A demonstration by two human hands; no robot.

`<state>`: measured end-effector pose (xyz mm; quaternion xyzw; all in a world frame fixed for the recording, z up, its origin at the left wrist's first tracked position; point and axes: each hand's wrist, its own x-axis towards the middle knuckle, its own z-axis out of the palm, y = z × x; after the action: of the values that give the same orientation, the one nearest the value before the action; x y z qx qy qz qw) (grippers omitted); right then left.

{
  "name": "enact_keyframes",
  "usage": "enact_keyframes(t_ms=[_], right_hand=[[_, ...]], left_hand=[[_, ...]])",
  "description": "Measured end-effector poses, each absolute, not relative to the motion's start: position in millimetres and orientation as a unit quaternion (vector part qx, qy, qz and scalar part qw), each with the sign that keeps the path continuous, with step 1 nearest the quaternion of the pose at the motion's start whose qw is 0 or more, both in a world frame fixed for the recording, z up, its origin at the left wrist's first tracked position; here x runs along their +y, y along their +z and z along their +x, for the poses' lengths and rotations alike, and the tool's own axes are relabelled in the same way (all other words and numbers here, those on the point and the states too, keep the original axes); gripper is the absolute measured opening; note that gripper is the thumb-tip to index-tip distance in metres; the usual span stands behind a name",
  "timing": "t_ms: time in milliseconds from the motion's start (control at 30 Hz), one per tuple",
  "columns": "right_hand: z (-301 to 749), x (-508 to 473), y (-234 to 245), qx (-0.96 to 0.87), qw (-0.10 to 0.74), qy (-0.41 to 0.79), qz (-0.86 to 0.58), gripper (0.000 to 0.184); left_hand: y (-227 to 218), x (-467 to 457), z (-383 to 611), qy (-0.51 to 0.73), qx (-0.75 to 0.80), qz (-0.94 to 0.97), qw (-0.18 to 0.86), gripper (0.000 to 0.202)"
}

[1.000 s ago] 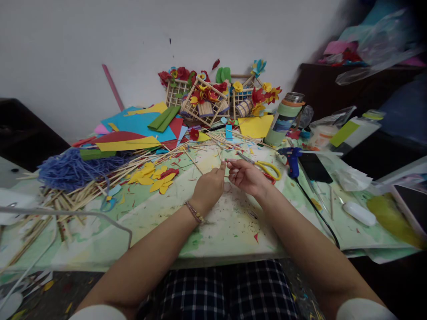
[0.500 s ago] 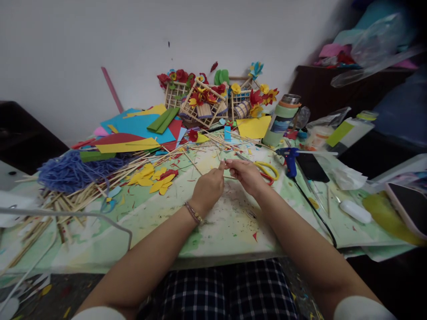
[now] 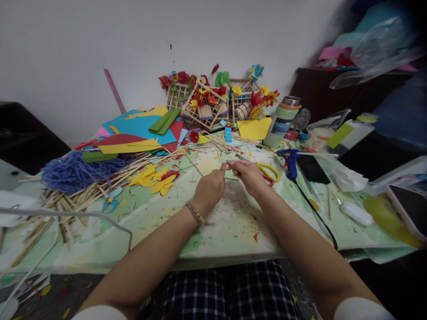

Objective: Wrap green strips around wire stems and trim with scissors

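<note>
Over the middle of the table my left hand (image 3: 210, 187) and my right hand (image 3: 246, 174) meet at the fingertips, both closed in a pinch. Between them shows a tiny greenish speck, too small to name. A bracelet circles my left wrist. Just past my right hand lie scissors (image 3: 269, 171) with yellow and red handles, partly hidden by that hand. Yellow paper petals (image 3: 163, 184), with some red among them, lie left of my left hand. A blue glue gun (image 3: 291, 163) rests to the right, its cord running toward the table's front edge.
Bamboo sticks (image 3: 133, 166) and a heap of blue yarn (image 3: 75, 173) spread on the left, below coloured paper sheets (image 3: 133, 124). Stick lattices with paper flowers (image 3: 203, 106) stand against the wall. A bottle (image 3: 282, 122), a black phone (image 3: 313, 169) and a white case (image 3: 356, 213) occupy the right.
The view has shifted slightly. Both hands stay pinched together in nearly the same place; a greenish speck shows a little more clearly between the fingertips.
</note>
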<state>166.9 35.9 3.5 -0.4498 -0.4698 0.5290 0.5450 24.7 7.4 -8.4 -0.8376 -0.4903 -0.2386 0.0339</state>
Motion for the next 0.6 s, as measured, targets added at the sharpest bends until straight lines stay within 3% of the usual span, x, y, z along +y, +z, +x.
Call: enact_keyframes(t_ms=[167,433,600], right_hand=[[169,35,5,-0.480,0.556,0.500,-0.459,0.021],[194,36,31,-0.445,0.656,0.344,-0.504,0.019],[222,-2,36,-0.473,0.573,0.352,-0.570,0.028]], left_hand=[[-7,9,22,-0.258,-0.486,-0.835,0.016,0.047],[-4,10,16,-0.331,-0.479,-0.813,-0.015,0.046],[-4,12,15,-0.368,-0.470,-0.800,-0.056,0.043]])
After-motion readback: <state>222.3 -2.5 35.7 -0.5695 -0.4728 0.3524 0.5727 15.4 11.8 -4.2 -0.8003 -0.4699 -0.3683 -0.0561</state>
